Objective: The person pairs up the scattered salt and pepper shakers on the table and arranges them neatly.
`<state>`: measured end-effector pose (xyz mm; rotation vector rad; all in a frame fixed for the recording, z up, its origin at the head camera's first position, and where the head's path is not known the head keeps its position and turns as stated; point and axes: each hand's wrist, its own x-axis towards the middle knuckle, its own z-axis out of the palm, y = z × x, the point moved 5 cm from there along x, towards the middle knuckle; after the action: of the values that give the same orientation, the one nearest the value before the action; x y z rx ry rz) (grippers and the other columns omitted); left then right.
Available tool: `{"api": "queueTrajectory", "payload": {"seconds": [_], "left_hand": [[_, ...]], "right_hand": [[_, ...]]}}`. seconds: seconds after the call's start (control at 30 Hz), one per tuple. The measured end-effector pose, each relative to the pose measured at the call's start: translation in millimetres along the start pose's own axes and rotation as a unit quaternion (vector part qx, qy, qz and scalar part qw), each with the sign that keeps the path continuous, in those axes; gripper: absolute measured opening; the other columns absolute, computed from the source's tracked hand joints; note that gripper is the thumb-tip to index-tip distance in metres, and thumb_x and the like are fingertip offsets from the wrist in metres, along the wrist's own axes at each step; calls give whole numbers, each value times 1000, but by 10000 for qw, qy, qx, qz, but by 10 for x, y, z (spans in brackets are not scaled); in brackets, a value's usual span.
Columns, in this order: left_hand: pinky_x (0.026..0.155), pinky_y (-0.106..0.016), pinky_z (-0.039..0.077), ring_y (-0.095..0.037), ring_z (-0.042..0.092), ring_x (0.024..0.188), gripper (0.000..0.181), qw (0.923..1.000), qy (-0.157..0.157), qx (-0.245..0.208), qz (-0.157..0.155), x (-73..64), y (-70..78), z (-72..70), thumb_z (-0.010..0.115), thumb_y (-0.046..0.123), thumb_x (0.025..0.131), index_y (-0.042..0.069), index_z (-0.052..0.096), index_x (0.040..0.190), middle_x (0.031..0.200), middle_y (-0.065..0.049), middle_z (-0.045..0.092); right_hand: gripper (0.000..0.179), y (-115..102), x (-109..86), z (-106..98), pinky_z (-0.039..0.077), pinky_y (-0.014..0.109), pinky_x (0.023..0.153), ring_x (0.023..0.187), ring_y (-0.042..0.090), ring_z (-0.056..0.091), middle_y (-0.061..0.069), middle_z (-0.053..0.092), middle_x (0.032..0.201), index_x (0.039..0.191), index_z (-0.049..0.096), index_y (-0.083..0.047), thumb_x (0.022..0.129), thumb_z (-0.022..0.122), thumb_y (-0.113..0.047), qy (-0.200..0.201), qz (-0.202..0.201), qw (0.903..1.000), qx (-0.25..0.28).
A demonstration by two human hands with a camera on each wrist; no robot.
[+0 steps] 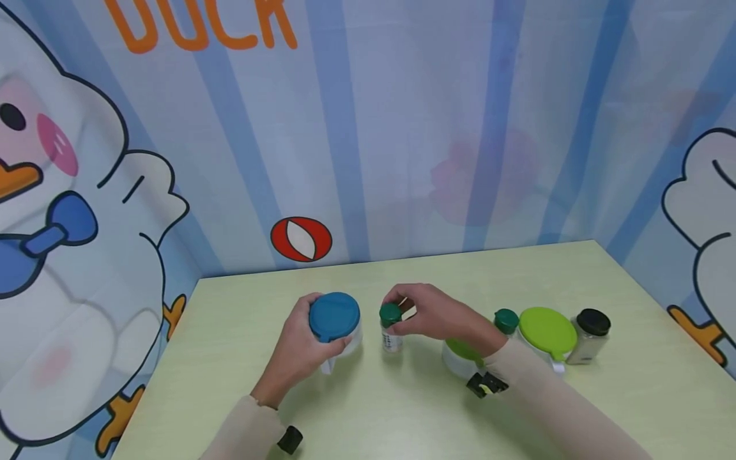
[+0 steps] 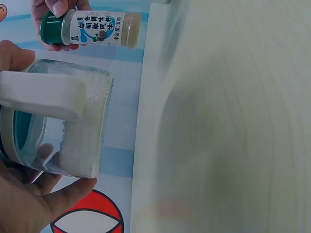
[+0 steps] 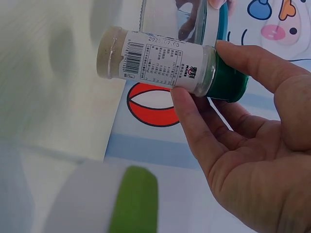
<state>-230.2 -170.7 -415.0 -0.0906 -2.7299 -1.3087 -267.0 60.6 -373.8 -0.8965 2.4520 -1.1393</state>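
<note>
My left hand grips a clear jar with a blue lid and a white handle, thumb and fingers spread around its sides. White contents fill the lower part of the jar. To the right of it, my right hand pinches a small seasoning bottle near its green cap, between thumb and fingers. The bottle is upright, with a pale powder inside and a printed label bearing a barcode. Jar and bottle stand side by side, a small gap between them in the head view.
Right of my right hand are a jar with a lime lid, another green-capped bottle and a black-lidded jar. A second lime-lidded jar sits partly hidden under my right wrist. A printed curtain rises behind the pale table.
</note>
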Motion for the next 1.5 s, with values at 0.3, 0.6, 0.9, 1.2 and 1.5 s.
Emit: {"api": "queueTrajectory", "payload": {"seconds": [0.3,0.6,0.9,1.2,1.5], "left_hand": [[97,-60,53,-41,46,136,92,10000,20,5,65,-51,60,112,89,30,77,9,36,149,148,-15,47],[96,-59,54,-40,48,134,91,9999,8,-90,86,-97,118,225,90,30,76,9,38,147,146,-14,49],[97,-60,53,-40,48,134,92,9999,-72,-149,40,-136,130,343,91,33,75,10,38,147,146,-14,49],[95,-59,54,-41,49,133,92,9995,-156,-273,38,-179,156,456,91,34,74,9,38,146,145,-14,49],[95,-60,54,-40,49,133,93,9991,-244,-339,56,-206,196,556,91,35,75,9,37,146,145,-14,49]], "right_hand": [[33,77,-122,-30,59,31,86,107,19,66,-3,68,109,118,66,-13,89,80,-21,3,32,10000,52],[32,131,-233,-60,59,31,84,109,22,65,-2,67,111,118,66,-13,89,79,-20,-29,46,10000,75],[32,176,-323,-67,60,30,81,109,22,66,-2,67,110,117,65,-13,89,79,-20,-127,58,9999,55],[34,216,-380,-71,60,27,81,110,25,64,-2,66,112,121,63,-12,90,77,-17,37,65,9999,82],[30,192,-421,-92,60,28,83,108,25,66,2,66,110,118,63,-8,90,75,-11,128,-2,9999,43]]}}
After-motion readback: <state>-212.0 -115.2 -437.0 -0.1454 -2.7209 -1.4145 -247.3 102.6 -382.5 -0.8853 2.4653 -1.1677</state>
